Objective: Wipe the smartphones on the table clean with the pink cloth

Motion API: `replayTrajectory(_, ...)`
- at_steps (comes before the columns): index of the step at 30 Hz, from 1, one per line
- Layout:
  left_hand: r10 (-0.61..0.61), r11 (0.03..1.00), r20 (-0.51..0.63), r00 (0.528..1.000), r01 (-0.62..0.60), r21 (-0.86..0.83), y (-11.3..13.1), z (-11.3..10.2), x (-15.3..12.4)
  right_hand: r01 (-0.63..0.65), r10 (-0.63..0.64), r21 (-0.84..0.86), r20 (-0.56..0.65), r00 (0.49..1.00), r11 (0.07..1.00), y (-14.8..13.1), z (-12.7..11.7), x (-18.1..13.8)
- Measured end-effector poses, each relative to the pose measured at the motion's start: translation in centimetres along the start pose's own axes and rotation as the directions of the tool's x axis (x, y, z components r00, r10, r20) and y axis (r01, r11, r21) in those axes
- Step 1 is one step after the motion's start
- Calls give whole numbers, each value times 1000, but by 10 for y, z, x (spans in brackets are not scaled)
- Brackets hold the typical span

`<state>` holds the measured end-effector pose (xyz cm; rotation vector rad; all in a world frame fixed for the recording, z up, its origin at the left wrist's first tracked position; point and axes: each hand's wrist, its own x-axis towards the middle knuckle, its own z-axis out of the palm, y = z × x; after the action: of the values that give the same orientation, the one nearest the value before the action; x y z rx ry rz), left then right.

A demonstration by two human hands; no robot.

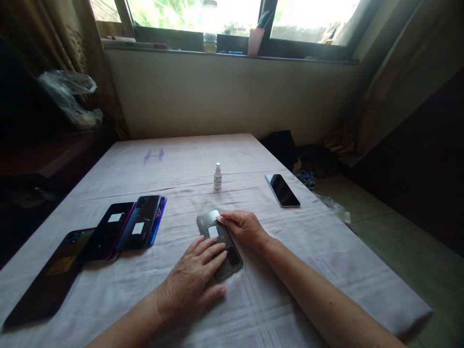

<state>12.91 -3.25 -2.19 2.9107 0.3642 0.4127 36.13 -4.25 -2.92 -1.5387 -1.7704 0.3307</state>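
A grey smartphone lies back up on the cloth-covered table, its camera block toward me and a white sticker on its back. My left hand rests on its near left part with the fingers stretched out and the thumb apart on the cloth. At the far right corner of the phone, my right hand has its fingers pressed together, the tips touching the back. Whether anything small is pinched there is hidden. Beyond the phone stands a small white bottle with a white cap.
To the left, several phones overlap in a row, among them a brown one and a dark blue one. A black-screened phone lies at the right. The table's right edge drops to a tiled floor. A window sill runs behind.
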Motion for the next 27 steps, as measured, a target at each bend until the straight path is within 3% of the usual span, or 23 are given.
replayTrajectory(3,36,999,90,995,-36,-1,-23,-12,18,-35,35,-6,-31,999,999,5,-8,-4)
replayTrajectory(6,-67,995,186,980,53,80,-51,-26,40,-62,61,-34,-36,997,997,7,-17,-13)
replayTrajectory(9,-139,985,315,939,99,138,-70,-35,64,-57,58,-93,12,998,994,4,-20,-19)
replayTrajectory(13,-138,987,461,877,85,134,-78,-41,82,32,-16,-183,87,996,983,-2,-17,-20)
replayTrajectory(17,-120,992,487,865,88,89,-78,-48,82,133,-107,-215,125,986,968,-3,-16,-25)
replayTrajectory(21,-110,994,487,867,86,72,-78,-54,75,202,-181,-138,152,972,970,-1,-25,-41)
replayTrajectory(25,-84,995,451,889,54,79,-76,-60,67,166,-156,-35,203,967,985,1,-40,-58)
replayTrajectory(27,-95,994,421,902,59,97,-74,-63,62,104,-103,6,149,983,995,1,-46,-61)
